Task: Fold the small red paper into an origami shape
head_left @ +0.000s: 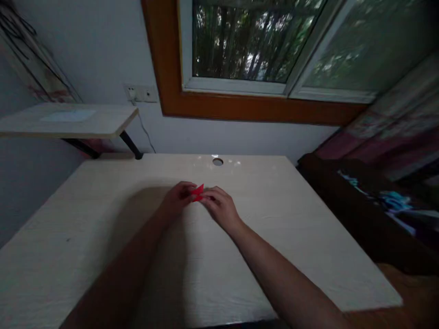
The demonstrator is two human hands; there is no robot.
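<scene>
A small piece of folded red paper (198, 193) is held between both hands over the middle of the table (260, 269). One pointed corner of it sticks up toward the back. My left hand (178, 197) pinches its left side, thumb and fingers closed. From the right, my right hand (220, 205) grips the other side with thumb and fingertips. Fingers cover parts of the paper, so its full folded shape is hidden.
A raised shelf (120, 125) on black legs stands at the back left, with a pale sheet (68, 115) on it. Behind the table are a round cable hole (217, 161) near its edge, a wall socket (140, 93) and a window. A dark brown piece of furniture (343, 201) adjoins at right.
</scene>
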